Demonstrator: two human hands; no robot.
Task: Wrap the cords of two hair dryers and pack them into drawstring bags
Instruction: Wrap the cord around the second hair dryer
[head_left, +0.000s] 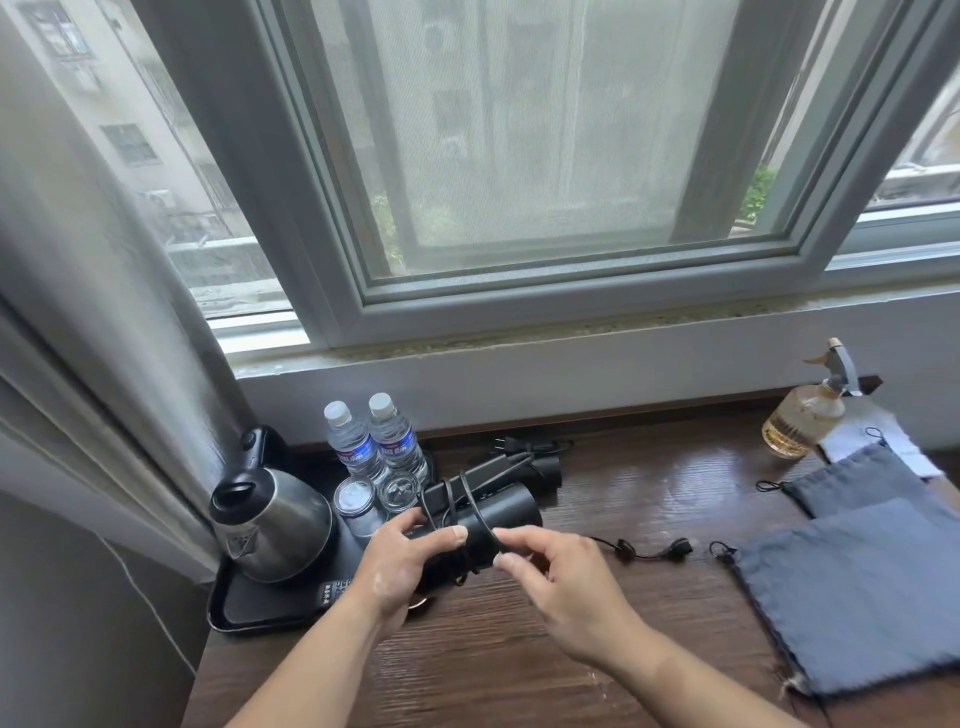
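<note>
A black hair dryer (506, 512) is held over the dark wooden table, its black cord (470, 493) looped around the folded body. My left hand (410, 558) grips the dryer from the left, thumb on top. My right hand (550, 577) pinches the cord just right of that thumb. The plug end (652, 550) trails on the table to the right. A second black hair dryer (540, 467) lies behind, cord and plug by the wall. Two grey-blue drawstring bags lie flat at the right, one near (862, 592), one farther back (857, 483).
A black tray (249, 608) at the left holds a steel kettle (272, 519), two water bottles (374, 441), two upturned glasses (374, 499) and a remote. A spray bottle (805, 410) and white cloth stand at the back right. A window sill and curtain run behind.
</note>
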